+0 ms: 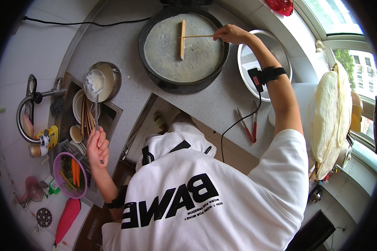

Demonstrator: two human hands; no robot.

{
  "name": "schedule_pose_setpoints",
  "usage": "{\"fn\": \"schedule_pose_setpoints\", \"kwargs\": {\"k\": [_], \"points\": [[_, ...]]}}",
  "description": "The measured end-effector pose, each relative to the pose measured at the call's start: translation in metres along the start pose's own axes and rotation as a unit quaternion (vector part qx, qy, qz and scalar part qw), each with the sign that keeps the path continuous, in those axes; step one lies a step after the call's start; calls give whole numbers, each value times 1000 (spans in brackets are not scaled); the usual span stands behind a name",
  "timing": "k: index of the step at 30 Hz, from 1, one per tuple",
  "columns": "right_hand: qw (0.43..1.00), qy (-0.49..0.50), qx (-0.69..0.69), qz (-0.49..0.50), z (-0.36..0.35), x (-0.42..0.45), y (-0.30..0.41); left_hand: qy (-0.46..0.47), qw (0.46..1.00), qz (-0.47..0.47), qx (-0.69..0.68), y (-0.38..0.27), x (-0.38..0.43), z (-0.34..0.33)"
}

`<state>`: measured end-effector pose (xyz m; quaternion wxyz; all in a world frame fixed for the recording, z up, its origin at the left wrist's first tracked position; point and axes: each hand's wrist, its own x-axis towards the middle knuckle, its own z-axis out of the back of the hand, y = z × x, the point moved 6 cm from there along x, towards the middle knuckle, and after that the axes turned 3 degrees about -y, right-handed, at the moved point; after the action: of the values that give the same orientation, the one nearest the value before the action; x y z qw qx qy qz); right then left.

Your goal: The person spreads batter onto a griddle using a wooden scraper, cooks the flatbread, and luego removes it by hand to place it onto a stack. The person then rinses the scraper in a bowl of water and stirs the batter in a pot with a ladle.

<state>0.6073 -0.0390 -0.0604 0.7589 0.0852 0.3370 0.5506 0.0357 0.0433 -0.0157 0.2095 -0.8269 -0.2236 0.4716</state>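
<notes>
My left hand (98,147) is closed around the handle of a metal ladle (96,82). Pale batter coats the ladle's bowl, which is over a metal pot (114,82) that holds more batter. With my right hand (232,34) I grip the thin stick of a wooden T-shaped batter spreader (182,47). Its crossbar lies on a wide layer of pale batter (163,59) that covers most of a round black electric griddle (188,88). Whether the batter under the bar is set, I cannot tell.
Right of the griddle stands a large metal basin (240,73), with red-handled tongs (251,133) nearer me. A sink at left holds bowls and chopsticks (87,117); a purple basket (54,175) contains carrots. Stacked thin flatbreads (328,122) are at far right. A black cable (94,23) crosses the counter behind.
</notes>
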Motion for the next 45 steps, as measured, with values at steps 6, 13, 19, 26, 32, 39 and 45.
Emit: {"fn": "schedule_pose_setpoints", "kwargs": {"k": [6,13,19,26,32,39,45], "points": [[999,-22,20,-44,-4,-40,-9,-10,1000,-7,-16,3,-4,2],[967,-184,105,-141,-57,-73,8,-5,1000,-2,-27,2,3,7],[930,-245,148,-230,-94,-119,45,-3,1000,-14,5,-2,5,12],[896,-309,178,-264,-112,-126,56,14,998,-23,52,-7,6,1],[856,-414,225,-212,-99,-158,68,69,980,-18,186,-6,2,-56],[798,-531,272,-83,-75,-181,104,199,941,24,274,35,41,-151],[809,-545,213,-47,-90,-186,107,214,911,31,352,74,64,-192]]}}
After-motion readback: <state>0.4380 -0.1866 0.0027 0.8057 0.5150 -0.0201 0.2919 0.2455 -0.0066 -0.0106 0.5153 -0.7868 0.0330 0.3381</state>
